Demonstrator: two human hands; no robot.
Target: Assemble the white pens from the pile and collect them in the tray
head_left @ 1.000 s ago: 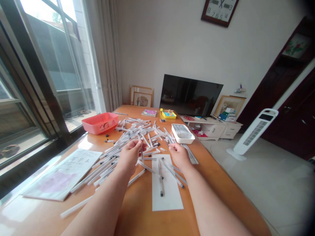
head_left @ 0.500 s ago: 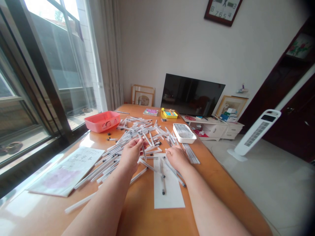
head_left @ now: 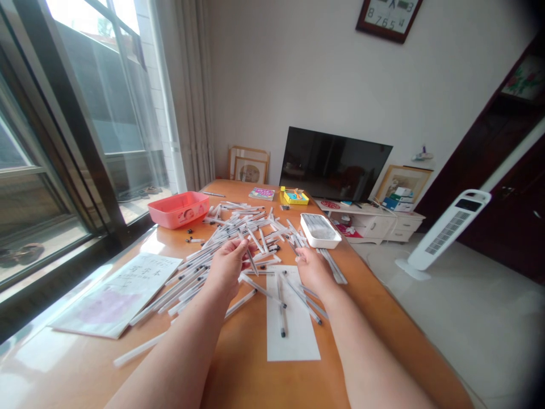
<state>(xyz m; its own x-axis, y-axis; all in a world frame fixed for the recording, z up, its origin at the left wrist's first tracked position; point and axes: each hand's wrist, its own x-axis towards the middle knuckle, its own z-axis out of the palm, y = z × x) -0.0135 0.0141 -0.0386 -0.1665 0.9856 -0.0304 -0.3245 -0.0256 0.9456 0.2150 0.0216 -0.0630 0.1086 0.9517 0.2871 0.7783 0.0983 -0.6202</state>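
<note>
My left hand [head_left: 230, 262] is closed around a slim clear pen [head_left: 254, 266], its pointed end sticking out below the fingers. To the right, my right hand [head_left: 313, 266] pinches a thin greyish pen piece [head_left: 293, 246], mostly hidden by the fingers. Between and below the hands lies a white paper sheet [head_left: 293, 341], with several black-capped pens [head_left: 281, 321] on it. A heap of clear pens and barrels [head_left: 230, 230] spreads beyond and left of my left hand. Just past my right hand stands a white box [head_left: 330, 243] holding thin grey sticks.
A red plastic basket [head_left: 179, 213] is at the table's left edge, with a writing booklet [head_left: 106, 307] nearer me. Loose black caps [head_left: 189, 232] lie by the basket. A yellow box [head_left: 296, 199] and a colourful booklet [head_left: 261, 194] sit at the far end.
My right hand has lifted and turned off the pens beside the sheet, now pinching a thin piece. The pen in my left hand has tilted further to the right.
</note>
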